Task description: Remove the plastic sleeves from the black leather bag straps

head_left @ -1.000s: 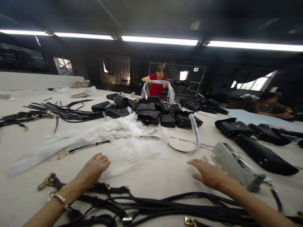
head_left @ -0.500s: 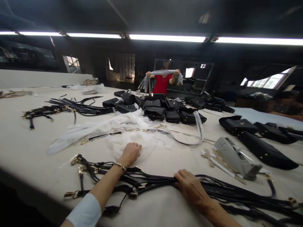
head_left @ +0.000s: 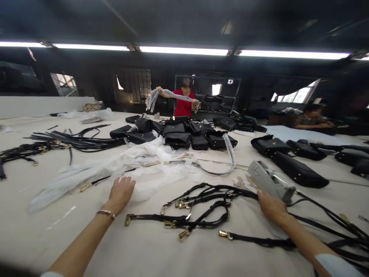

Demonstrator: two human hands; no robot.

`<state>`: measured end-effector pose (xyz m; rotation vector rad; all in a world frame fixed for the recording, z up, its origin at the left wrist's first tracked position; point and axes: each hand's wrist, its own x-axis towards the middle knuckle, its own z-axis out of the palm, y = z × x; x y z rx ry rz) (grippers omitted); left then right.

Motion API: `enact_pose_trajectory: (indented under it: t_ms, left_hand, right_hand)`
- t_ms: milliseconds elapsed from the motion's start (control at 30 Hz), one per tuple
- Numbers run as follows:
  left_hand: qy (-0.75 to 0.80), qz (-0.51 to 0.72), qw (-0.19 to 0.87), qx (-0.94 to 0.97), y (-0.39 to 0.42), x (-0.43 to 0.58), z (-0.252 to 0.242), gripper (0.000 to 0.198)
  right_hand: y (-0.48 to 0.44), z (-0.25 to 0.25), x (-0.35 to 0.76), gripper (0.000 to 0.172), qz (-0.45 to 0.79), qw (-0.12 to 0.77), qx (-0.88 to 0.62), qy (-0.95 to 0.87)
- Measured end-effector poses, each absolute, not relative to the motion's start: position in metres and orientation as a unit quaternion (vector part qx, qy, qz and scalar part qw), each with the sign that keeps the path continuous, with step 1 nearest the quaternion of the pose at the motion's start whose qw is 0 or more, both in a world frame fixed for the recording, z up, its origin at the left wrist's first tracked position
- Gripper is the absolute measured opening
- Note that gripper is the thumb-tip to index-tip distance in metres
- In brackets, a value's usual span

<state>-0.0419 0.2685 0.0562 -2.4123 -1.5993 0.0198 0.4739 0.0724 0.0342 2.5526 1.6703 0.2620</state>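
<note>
Black straps (head_left: 213, 189) with gold snap hooks lie in a loose bundle across the near side of the table. My right hand (head_left: 272, 207) is closed over this bundle beside a grey dispenser-like box, its fingertips partly hidden. To the left, my left hand (head_left: 122, 192) rests with fingers stretched out at the edge of thin white plastic film (head_left: 147, 186). A single black strap end with a gold hook (head_left: 86, 187) pokes out from under the film, just left of that hand.
Black handbags (head_left: 177, 136) are heaped mid-table, and more bags (head_left: 298, 169) lie at right. Another pile of straps (head_left: 77, 142) is at left. The grey box (head_left: 266, 179) stands near my right hand. Across the table, a person in red (head_left: 183, 104) holds wrapped straps.
My right hand has moved right, pulling the strap bundle away from my left side. The left hand has shifted left, nearer the single strap. The view has turned slightly right.
</note>
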Motion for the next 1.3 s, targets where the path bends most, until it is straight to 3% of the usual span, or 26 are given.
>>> enact_pose_trajectory:
  t_ms: [133, 267, 367, 667, 833, 900, 1100, 1233, 1300]
  left_hand:
    - [-0.515, -0.028, 0.084, -0.853, 0.268, -0.004, 0.054, 0.026]
    - [-0.501, -0.047, 0.039, -0.863, 0.277, 0.042, 0.040, 0.037]
    - [-0.493, -0.050, 0.021, -0.868, 0.284, 0.062, 0.030, 0.031]
    - [-0.420, -0.125, 0.041, -0.898, 0.276, 0.077, 0.022, 0.034]
    - [-0.238, -0.206, -0.160, -0.936, 0.184, 0.112, 0.015, 0.037]
    - [-0.219, -0.156, -0.225, -0.936, 0.147, 0.118, 0.019, 0.043]
    - [-0.311, -0.093, -0.377, -0.867, 0.113, 0.086, 0.044, 0.008]
    - [-0.316, -0.088, -0.382, -0.864, 0.121, 0.059, 0.039, 0.008]
    - [-0.331, -0.060, -0.348, -0.875, 0.128, 0.056, 0.035, 0.007]
  right_hand:
    - [0.068, 0.053, 0.457, 0.040, 0.082, 0.026, 0.824, 0.560]
    - [0.045, 0.067, 0.436, 0.027, 0.021, 0.001, 0.775, 0.632]
    - [0.012, 0.054, 0.413, 0.022, -0.005, -0.005, 0.755, 0.656]
    - [-0.010, -0.015, 0.350, 0.023, 0.099, -0.085, 0.755, 0.643]
    - [0.024, -0.001, 0.313, 0.015, 0.084, -0.176, 0.676, 0.711]
    - [0.032, 0.009, 0.296, 0.016, 0.062, -0.215, 0.632, 0.742]
    - [0.036, 0.027, 0.303, 0.024, -0.030, -0.276, 0.568, 0.775]
    - [0.043, 0.013, 0.317, 0.032, -0.238, -0.217, 0.613, 0.722]
    - [0.047, -0.005, 0.319, 0.040, -0.281, -0.174, 0.621, 0.710]
